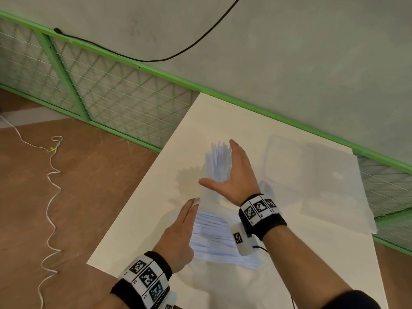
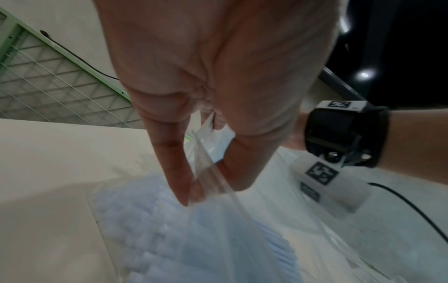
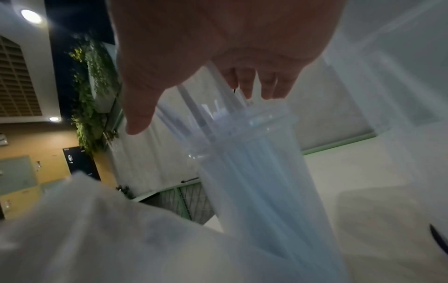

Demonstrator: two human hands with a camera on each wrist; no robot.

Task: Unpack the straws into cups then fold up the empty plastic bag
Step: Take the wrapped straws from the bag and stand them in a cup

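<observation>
A clear cup (image 3: 254, 172) packed with white straws (image 1: 215, 152) stands upright mid-table. My right hand (image 1: 217, 162) is spread beside it, straight fingers (image 3: 266, 86) against the straw tops and thumb out; it grips nothing. Nearer to me a clear plastic bag (image 2: 218, 239) lies on the table with many white straws (image 1: 214, 237) inside. My left hand (image 1: 192, 206) is at the bag's far end, where thumb and fingers pinch its thin edge (image 2: 206, 126) and lift it. The cup's base is hidden behind my right hand.
The white table (image 1: 156, 197) has its left edge close to my left hand, with brown floor and a white cord (image 1: 51, 197) beyond. A large translucent plastic sheet or bag (image 1: 312, 175) lies at the right. A green mesh fence (image 1: 111, 97) runs behind.
</observation>
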